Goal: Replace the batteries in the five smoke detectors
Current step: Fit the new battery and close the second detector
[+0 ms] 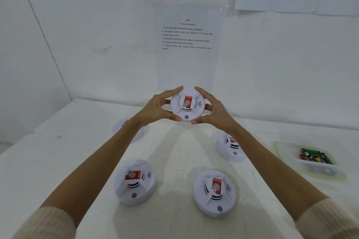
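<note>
White detector (187,105) held up between left hand (155,107) and right hand (217,111), fingers curled round its rim, above four detectors (214,193) on the table (58,153).

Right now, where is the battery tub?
In the head view, the clear battery tub sits near the right edge of the table, just right of the rear-right smoke detector.

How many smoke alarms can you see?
5 smoke alarms: one held between left hand and right hand; one back left, partly behind the forearm; one back right; two in front, left and right.
</note>
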Available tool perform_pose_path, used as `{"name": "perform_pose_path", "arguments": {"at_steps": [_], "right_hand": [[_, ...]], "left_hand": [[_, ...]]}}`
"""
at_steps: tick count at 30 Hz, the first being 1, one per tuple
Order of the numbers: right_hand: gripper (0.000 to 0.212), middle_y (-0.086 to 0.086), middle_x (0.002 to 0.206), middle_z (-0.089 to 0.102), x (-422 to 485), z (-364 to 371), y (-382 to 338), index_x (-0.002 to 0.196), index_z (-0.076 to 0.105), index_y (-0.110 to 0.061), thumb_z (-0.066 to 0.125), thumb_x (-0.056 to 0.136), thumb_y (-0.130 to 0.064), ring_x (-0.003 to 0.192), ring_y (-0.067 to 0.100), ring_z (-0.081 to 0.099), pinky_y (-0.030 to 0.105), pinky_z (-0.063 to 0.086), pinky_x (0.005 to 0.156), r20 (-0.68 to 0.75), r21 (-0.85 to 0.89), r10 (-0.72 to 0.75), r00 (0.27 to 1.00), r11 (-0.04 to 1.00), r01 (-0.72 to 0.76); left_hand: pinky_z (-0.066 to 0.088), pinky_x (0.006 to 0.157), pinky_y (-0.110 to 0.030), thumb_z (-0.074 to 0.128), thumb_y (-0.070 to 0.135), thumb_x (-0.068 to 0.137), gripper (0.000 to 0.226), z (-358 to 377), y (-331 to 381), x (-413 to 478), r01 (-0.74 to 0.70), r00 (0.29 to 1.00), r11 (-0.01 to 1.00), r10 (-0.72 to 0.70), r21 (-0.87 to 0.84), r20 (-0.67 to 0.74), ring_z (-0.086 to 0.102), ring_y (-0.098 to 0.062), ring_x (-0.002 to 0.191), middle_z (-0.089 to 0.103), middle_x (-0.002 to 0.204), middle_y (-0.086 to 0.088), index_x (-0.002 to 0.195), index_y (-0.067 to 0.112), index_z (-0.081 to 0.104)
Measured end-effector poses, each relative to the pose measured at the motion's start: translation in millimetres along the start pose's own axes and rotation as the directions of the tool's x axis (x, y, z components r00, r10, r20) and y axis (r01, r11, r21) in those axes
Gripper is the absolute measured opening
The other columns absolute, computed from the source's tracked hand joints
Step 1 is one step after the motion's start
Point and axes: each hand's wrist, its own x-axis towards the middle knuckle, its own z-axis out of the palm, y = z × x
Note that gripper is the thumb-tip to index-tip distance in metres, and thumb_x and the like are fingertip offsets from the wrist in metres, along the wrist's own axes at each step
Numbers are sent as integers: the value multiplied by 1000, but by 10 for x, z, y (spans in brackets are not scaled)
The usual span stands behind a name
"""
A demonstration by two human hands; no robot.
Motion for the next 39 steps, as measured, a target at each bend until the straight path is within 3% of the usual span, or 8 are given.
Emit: {"name": "perform_pose_path", "arguments": {"at_steps": [10, 14, 17, 20, 26, 30, 39], "right_hand": [[98, 6, 136, 40, -16, 18, 24, 141, 31, -20, 84, 60, -5, 118, 22, 47, 28, 47, 94, -19, -88, -41, 999, 995, 39], [99, 8, 128, 42, -25, 38, 29, 140, 32, -19, 85, 58, -5, 111, 17, 47, 13, 45, 88, -44, -122, -66, 997, 991, 60], [98, 7, 126, 42, -35, 48, 17, 139, 33, -17, 86, 57, -5, 109, 16, 47, 14, 46, 87, -52, -144, -78, 996, 987, 70], [98, 2, 121, 41, -41, 49, 3, 139, 33, -16, 85, 57, -4, 108, 15, 47, 7, 45, 83, -55, -148, -73, 996, 987, 64], [96, 0, 125, 44, -70, 72, -32, 138, 36, -18, 86, 57, -5, 109, 15, 48, 27, 50, 86, -62, -108, -43, 997, 994, 36], [96, 1, 130, 46, -72, 69, -15, 138, 38, -21, 87, 56, -13, 115, 17, 46, 27, 43, 92, -73, -154, -46, 996, 987, 35], [95, 1, 130, 47, -84, 60, -5, 137, 39, -20, 88, 56, -15, 115, 18, 46, 27, 42, 93, -86, -199, -55, 995, 979, 37]], "left_hand": [[45, 81, -7, 82, 1, 64, 86, 12, -102, 46, -54, 998, 994, 56, 95, -25, 51, -3, 111, 46, 131, 7, 133, 25, 38], [47, 80, -8, 83, 3, 63, 85, 7, -116, 54, -43, 999, 994, 46, 102, -27, 52, -7, 110, 47, 134, 3, 131, 28, 40], [51, 75, -11, 82, 2, 63, 84, 11, -98, 39, -22, 1000, 997, 24, 79, -20, 54, -7, 106, 47, 133, 6, 131, 28, 40], [52, 73, -12, 82, 0, 63, 85, 12, -89, 28, -11, 1000, 998, 12, 63, -14, 55, -7, 103, 48, 130, 8, 131, 29, 40], [51, 73, -12, 82, 0, 63, 84, 3, -118, 19, -11, 1000, 998, 13, 66, -23, 55, -5, 103, 48, 128, 7, 129, 31, 39], [51, 75, -12, 82, -1, 62, 86, 9, -161, 15, -6, 1000, 1000, 7, 26, -25, 54, -8, 107, 47, 130, 3, 128, 34, 39], [51, 78, -11, 81, -1, 63, 88, 21, -220, 48, -18, 999, 999, 19, 49, -30, 53, -12, 108, 47, 131, -1, 131, 30, 37]]}}
